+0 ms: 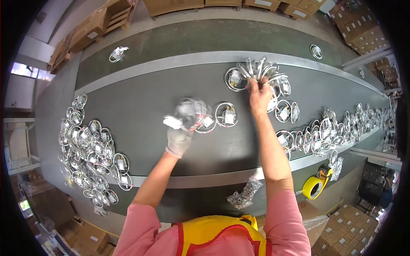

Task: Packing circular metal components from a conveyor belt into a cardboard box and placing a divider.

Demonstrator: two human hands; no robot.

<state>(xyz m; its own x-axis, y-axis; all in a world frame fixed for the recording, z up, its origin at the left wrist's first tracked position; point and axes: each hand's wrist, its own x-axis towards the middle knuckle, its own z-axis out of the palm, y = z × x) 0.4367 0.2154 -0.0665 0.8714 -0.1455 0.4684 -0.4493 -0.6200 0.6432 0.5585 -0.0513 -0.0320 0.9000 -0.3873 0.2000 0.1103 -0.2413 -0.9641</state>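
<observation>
Right hand pinches coils; left hand grips blurred bundle; lone coil between, right of bundle.

Bare conveyor belt left a wide passage between the left pile of cable coils and the gloved left hand. Between both hands, a flat coil narrowed the way, with open belt on its near side. Loose coils crowded beside the right hand, and a dense row of coils obstructed the belt's near right edge.
</observation>
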